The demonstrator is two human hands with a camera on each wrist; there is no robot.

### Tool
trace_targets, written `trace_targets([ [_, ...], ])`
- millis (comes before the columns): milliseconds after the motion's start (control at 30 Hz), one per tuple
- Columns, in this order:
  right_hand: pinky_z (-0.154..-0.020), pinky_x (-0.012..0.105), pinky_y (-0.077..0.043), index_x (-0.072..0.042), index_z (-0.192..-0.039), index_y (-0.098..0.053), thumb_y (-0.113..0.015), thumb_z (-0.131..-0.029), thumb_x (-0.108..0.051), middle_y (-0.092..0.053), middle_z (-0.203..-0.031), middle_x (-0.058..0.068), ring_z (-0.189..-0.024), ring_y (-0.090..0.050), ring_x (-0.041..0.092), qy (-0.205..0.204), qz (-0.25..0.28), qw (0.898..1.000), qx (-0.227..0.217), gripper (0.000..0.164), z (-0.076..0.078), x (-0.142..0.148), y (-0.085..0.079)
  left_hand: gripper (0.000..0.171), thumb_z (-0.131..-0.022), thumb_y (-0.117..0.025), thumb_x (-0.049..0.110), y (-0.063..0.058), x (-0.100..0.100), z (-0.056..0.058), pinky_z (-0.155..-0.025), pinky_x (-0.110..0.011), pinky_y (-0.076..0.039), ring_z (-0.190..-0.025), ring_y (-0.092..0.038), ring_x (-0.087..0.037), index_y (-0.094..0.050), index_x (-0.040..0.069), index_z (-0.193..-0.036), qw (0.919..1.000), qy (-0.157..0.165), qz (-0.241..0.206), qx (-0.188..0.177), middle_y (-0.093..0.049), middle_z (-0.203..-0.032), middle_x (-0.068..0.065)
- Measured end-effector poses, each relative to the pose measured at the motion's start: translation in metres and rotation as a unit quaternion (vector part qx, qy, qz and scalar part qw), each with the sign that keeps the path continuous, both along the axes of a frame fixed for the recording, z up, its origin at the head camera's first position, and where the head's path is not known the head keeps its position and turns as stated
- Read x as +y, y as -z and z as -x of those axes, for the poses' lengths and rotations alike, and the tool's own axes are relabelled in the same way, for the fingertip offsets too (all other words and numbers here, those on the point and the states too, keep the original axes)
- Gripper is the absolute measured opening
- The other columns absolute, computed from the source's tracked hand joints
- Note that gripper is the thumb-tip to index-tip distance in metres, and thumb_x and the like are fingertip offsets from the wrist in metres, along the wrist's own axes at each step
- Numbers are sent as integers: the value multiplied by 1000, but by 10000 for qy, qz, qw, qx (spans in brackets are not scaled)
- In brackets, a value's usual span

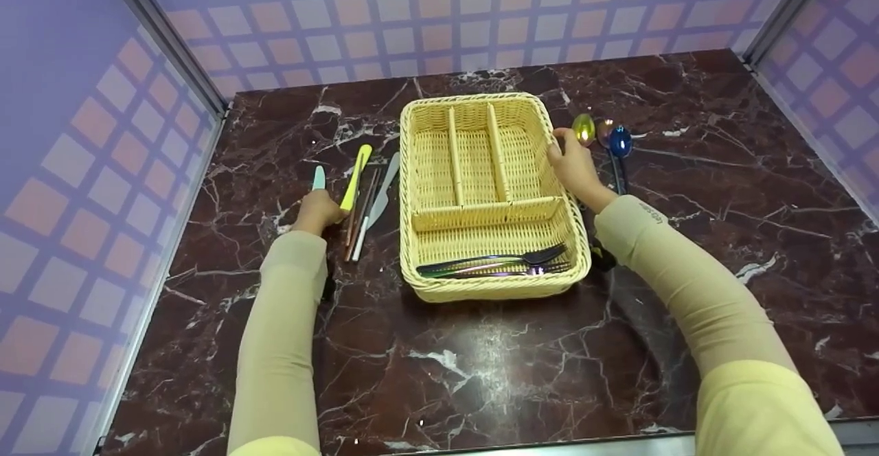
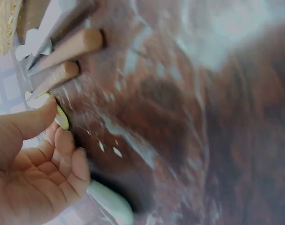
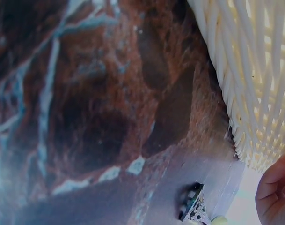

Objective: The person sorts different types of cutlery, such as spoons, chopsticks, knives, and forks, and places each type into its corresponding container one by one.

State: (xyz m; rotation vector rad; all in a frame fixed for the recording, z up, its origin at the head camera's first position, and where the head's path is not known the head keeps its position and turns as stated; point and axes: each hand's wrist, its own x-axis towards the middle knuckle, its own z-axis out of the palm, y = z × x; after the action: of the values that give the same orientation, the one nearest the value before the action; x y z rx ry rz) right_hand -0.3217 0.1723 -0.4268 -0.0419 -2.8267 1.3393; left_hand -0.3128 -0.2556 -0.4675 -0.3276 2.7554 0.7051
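My left hand [image 1: 320, 210] pinches the end of a yellow table knife [image 1: 354, 185] between thumb and fingers; the left wrist view shows the knife's yellow edge [image 2: 62, 118] under the thumb. Beside that hand lies a mint-green knife [image 1: 318, 178], partly hidden by it. My right hand [image 1: 578, 167] grips the right rim of a cream woven basket [image 1: 406, 195], its fingers bent at the edge. In the right wrist view, the fingers [image 3: 273, 185] touch the basket's weave [image 3: 254, 93]. Dark, shiny forks [image 1: 494, 264] lie in the basket's long front compartment.
Brown chopsticks [image 1: 355, 226], a white-ended stick [image 1: 361, 240] and a pale grey knife [image 1: 383, 198] lie left of the basket. Right of it are a gold spoon [image 1: 584, 128], a copper-coloured spoon [image 1: 605, 130] and a blue spoon [image 1: 621, 141]. Patterned panels [image 1: 439, 23] border the marble table [image 1: 741, 222].
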Motion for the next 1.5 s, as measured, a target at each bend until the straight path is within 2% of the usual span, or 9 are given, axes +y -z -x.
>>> trace_targets([
  [133, -88, 42, -38, -7, -135, -34, -34, -96, -23, -54, -107, 18, -94, -48, 28, -48, 32, 10000, -25, 42, 0, 0, 0, 52, -70, -73, 30, 85, -38, 59, -64, -37, -45, -77, -48, -32, -57, -10, -100, 9993, -128, 145, 323, -56, -95, -24],
  [300, -87, 42, -38, -8, -135, -34, -34, -96, -23, -55, -106, 17, -93, -48, 27, -41, 27, 10000, -12, 42, 0, 0, -1, 45, -69, -73, 27, 124, -56, 90, -61, -37, -44, -74, -47, -32, -59, -8, -94, 9984, -94, 389, 411, -55, -91, -22],
  [400, -87, 43, -38, -7, -134, -36, -35, -95, -22, -55, -105, 19, -93, -48, 29, -27, -7, 10000, 92, 41, -1, 0, 0, 35, -73, -69, 20, 83, -36, 62, -59, -35, -45, -73, -48, -32, -58, -7, -93, 9992, -156, 271, 238, -55, -89, -20],
  [567, -89, 44, -37, -6, -133, -36, -36, -96, -22, -55, -111, 20, -95, -48, 29, -17, 28, 10000, 89, 41, -1, 0, 1, 31, -81, -60, 10, -29, 18, -17, -73, -36, -46, -83, -46, -30, -56, -11, -103, 9995, -258, 119, -160, -52, -95, -20],
  [633, -90, 44, -37, -7, -134, -36, -35, -96, -23, -54, -112, 20, -96, -48, 28, -26, 52, 10000, 45, 41, -1, 0, 1, 33, -81, -60, 9, -38, 22, -23, -77, -37, -45, -85, -47, -31, -56, -12, -106, 9995, -289, 79, -127, -53, -98, -21],
  [867, -88, 43, -38, -6, -134, -36, -35, -96, -23, -56, -106, 18, -94, -50, 28, -43, 49, 10000, 55, 41, 0, 1, 2, 40, -75, -68, 13, 3, -2, 8, -71, -36, -50, -81, -53, -32, -58, -11, -106, 9975, -562, -103, 417, -58, -98, -25],
  [1100, -89, 43, -38, -7, -135, -35, -35, -96, -23, -55, -107, 18, -94, -49, 28, -3, 68, 10000, -9, 42, -1, 2, 1, 32, -84, -61, 12, -74, 41, -26, -86, -37, -46, -85, -51, -28, -60, -13, -103, 9957, -586, -201, 696, -59, -103, -25],
  [1333, -90, 43, -38, -7, -135, -36, -35, -96, -23, -55, -108, 19, -96, -49, 28, 7, 69, 10000, 38, 42, 0, 1, 1, 14, -79, -65, 4, -66, 63, 26, -53, -23, -50, -53, -56, -14, -67, -6, -88, 9737, -594, -2037, 834, -61, -72, -12],
  [1500, -90, 42, -38, -6, -134, -37, -36, -96, -23, -57, -106, 19, -96, -51, 28, 16, 72, 9999, 118, 41, 0, 0, 2, 10, -85, -61, 5, -109, 119, 6, -45, -18, -40, -48, -47, -8, -59, -3, -80, 9655, -575, -2510, 387, -53, -68, -4],
])
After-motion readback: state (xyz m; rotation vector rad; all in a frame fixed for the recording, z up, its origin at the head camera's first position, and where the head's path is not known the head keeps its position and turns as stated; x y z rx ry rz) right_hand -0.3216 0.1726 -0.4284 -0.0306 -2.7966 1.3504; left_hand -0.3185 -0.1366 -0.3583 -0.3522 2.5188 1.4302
